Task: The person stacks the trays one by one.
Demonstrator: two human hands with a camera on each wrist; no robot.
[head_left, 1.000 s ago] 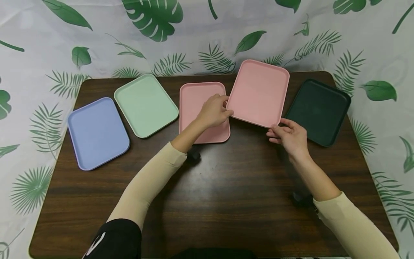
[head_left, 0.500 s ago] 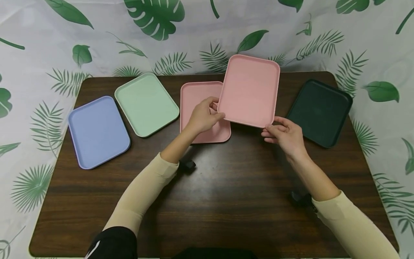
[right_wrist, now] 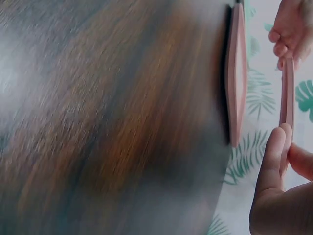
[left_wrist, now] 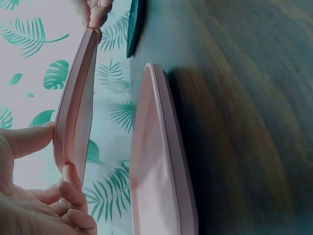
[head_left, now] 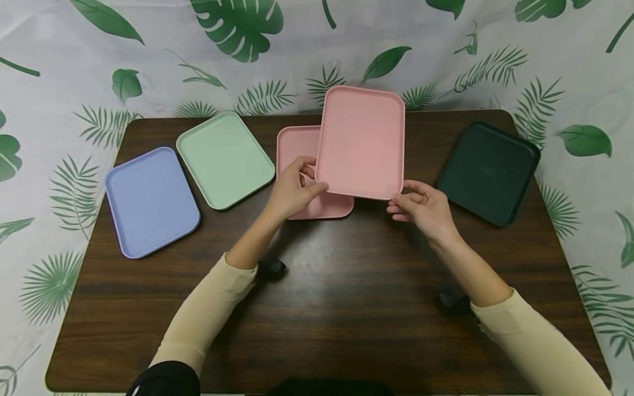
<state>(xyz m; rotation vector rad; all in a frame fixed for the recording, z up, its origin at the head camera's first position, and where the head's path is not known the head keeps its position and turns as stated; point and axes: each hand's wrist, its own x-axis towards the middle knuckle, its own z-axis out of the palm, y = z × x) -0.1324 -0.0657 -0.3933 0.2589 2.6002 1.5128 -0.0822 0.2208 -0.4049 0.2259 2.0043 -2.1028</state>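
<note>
Between my two hands a pink tray (head_left: 361, 144) is held up off the table. My left hand (head_left: 293, 190) pinches its near left corner, thumb on top and fingers beneath, as the left wrist view shows with the tray's rim (left_wrist: 73, 103). At the near right corner my right hand (head_left: 424, 211) pinches the same tray (right_wrist: 287, 93) between thumb and fingers. A second pink tray (head_left: 329, 208) lies flat on the table below, partly covered by the raised one and my left hand. In the left wrist view a gap separates the lower tray (left_wrist: 171, 161) from the held one.
On the brown wooden table (head_left: 317, 308), a blue tray (head_left: 152, 203) and a light green tray (head_left: 225, 160) lie at the left. A dark green tray (head_left: 490, 173) lies at the right. Behind the table hangs a white cloth (head_left: 163, 33) printed with green leaves.
Both hands have carried the raised pink tray leftward, from beside the lower pink tray to partly over it. Its tilt in the head view has straightened somewhat. The other trays stay put.
</note>
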